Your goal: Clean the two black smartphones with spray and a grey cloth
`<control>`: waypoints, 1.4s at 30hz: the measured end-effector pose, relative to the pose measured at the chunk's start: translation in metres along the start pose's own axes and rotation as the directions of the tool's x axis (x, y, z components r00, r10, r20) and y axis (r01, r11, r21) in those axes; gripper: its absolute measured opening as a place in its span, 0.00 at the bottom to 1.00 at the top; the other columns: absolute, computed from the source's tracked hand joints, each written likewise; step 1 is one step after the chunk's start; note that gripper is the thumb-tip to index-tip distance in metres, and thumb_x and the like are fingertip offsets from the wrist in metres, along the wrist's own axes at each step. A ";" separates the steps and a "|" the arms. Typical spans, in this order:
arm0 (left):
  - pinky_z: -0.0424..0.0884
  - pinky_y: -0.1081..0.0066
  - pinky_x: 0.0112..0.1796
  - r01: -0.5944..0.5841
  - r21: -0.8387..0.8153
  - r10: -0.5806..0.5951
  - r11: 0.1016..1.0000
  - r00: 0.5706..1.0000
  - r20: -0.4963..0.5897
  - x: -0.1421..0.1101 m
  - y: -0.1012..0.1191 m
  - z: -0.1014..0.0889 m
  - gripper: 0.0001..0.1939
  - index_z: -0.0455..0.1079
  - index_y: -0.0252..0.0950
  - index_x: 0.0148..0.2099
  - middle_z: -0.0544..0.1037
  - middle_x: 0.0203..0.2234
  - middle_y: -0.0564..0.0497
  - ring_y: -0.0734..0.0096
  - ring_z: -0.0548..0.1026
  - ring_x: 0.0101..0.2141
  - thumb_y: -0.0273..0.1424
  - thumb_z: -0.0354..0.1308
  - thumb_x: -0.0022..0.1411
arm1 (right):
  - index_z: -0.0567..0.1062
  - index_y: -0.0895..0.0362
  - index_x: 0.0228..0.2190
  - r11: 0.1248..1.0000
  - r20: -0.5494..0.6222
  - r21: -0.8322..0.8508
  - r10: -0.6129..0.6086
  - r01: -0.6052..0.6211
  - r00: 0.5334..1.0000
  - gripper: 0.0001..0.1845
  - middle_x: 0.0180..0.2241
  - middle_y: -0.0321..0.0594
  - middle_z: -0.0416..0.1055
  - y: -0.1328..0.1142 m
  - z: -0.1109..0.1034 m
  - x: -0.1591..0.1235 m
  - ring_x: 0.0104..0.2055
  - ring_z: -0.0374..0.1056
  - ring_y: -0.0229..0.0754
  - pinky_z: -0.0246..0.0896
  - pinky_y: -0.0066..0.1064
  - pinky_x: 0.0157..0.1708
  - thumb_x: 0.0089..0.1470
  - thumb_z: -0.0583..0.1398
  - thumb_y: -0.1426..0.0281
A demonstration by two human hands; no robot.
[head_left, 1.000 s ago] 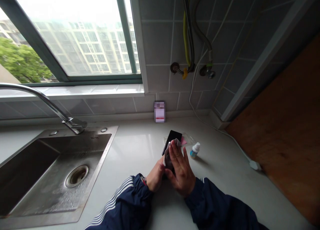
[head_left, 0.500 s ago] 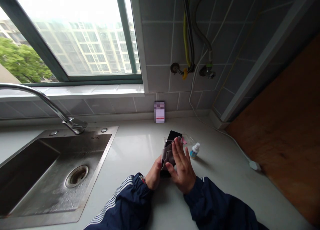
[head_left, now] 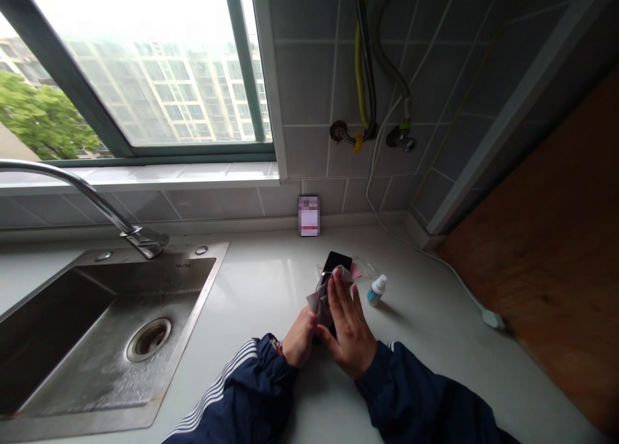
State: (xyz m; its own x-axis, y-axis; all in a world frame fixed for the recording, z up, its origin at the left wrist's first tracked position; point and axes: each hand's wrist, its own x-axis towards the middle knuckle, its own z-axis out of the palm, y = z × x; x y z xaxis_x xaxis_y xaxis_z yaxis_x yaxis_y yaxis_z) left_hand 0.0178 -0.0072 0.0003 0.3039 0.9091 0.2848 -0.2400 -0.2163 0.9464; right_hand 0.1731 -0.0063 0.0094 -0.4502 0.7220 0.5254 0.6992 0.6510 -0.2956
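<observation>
- Left hand (head_left: 300, 339): curled around the near left side of a dark flat device (head_left: 333, 328), apparently to steady it; most of the fingers are hidden.
- Right hand (head_left: 351, 341): fingers nearly straight and side by side, thumb apart, laid flat on a grey cloth (head_left: 320, 300), presumably to spread pressure.
- The device lies between the hands, mostly covered by the cloth.
- A black slab (head_left: 337, 261) shows just beyond; whether it is a separate item, cannot tell.
- White-capped bottle (head_left: 376, 292): upright on the desk (head_left: 261, 302), right of the hands, seemingly for easy reach.
- Clear packaging with a pink piece (head_left: 356, 272): behind the hands.
- Screen (head_left: 309, 216): propped by the wall, likely for viewing.
</observation>
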 end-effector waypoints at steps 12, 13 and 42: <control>0.64 0.50 0.59 0.209 -0.622 -0.423 0.755 0.879 -0.219 0.014 0.000 -0.008 0.42 0.77 0.30 0.44 0.82 0.43 0.36 0.43 0.74 0.54 0.65 0.46 0.58 | 0.52 0.56 0.69 0.967 0.297 0.091 -0.254 0.237 0.921 0.38 0.69 0.46 0.49 -0.008 -0.007 0.003 0.71 0.46 0.54 0.34 0.64 0.67 0.65 0.56 0.57; 0.66 0.49 0.57 0.203 -0.633 -0.431 0.747 0.873 -0.229 0.016 0.004 -0.010 0.43 0.77 0.29 0.45 0.82 0.41 0.36 0.43 0.76 0.52 0.65 0.45 0.59 | 0.55 0.55 0.68 0.964 0.291 0.106 -0.266 0.245 0.919 0.35 0.69 0.46 0.52 -0.008 -0.009 0.004 0.71 0.47 0.53 0.33 0.63 0.68 0.65 0.56 0.57; 0.33 0.60 0.68 0.241 -0.347 -0.289 0.907 0.952 -0.096 0.003 -0.023 -0.007 0.33 0.66 0.41 0.66 0.60 0.68 0.51 0.60 0.40 0.71 0.54 0.46 0.68 | 0.39 0.61 0.70 0.988 0.152 -0.014 -0.149 0.153 0.977 0.43 0.72 0.52 0.38 0.004 -0.001 0.004 0.74 0.31 0.58 0.35 0.61 0.68 0.67 0.51 0.53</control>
State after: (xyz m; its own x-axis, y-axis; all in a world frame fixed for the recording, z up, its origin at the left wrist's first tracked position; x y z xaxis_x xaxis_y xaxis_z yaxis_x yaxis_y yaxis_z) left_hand 0.0176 0.0034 -0.0220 0.2704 0.9626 -0.0171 -0.4641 0.1459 0.8737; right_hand 0.1743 -0.0013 0.0115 -0.6285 0.6438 0.4365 0.6295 0.7506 -0.2007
